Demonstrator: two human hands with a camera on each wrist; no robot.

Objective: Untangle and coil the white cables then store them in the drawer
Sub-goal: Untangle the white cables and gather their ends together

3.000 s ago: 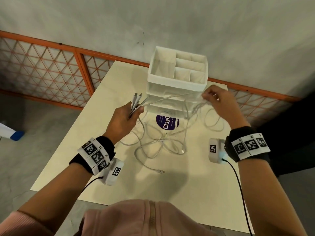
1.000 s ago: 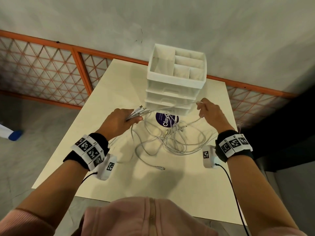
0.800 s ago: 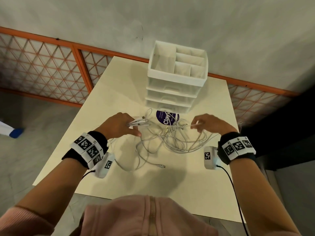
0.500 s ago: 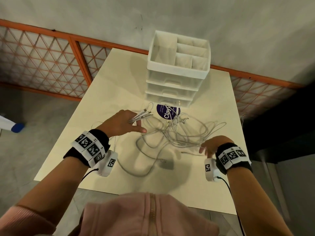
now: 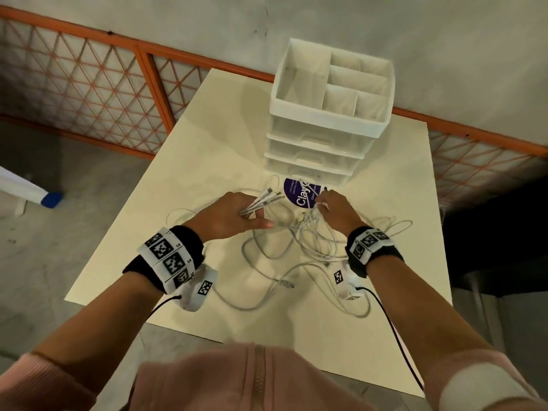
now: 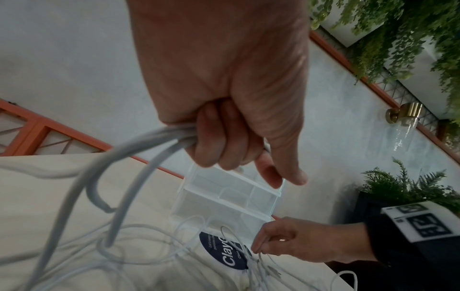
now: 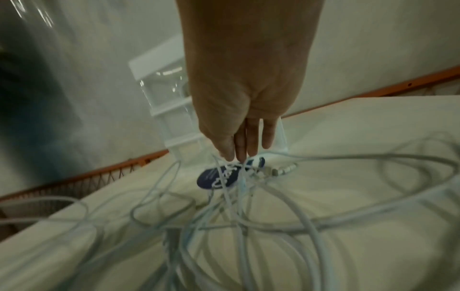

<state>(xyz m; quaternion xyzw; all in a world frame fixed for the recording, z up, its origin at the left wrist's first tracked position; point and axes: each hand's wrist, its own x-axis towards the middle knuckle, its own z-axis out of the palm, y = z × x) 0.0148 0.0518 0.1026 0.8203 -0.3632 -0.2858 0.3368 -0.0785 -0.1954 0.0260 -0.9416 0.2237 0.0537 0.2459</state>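
Note:
Several white cables (image 5: 299, 241) lie tangled on the cream table (image 5: 207, 161), in front of the white drawer unit (image 5: 314, 140). My left hand (image 5: 255, 215) grips a bunch of cable ends, and their connectors (image 5: 268, 198) stick out toward the drawers. The left wrist view shows the left hand (image 6: 236, 157) curled round the thick strands (image 6: 112, 216). My right hand (image 5: 320, 204) is over the tangle beside a purple sticker (image 5: 296, 192). Its fingertips (image 6: 257, 249) pinch thin strands there. All drawers (image 6: 224, 196) look closed.
One loose connector end (image 5: 289, 283) lies near the table's front, and a cable loop (image 5: 355, 310) trails to the front right. An orange mesh railing (image 5: 89, 84) runs behind the table. A blue and white object (image 5: 50, 200) lies on the floor at left, and dark furniture (image 5: 489, 232) stands at right.
My right hand let the cable drop, swung to the front right of the table, then came back to the tangle by the sticker. My left hand kept its bunch and sank lower.

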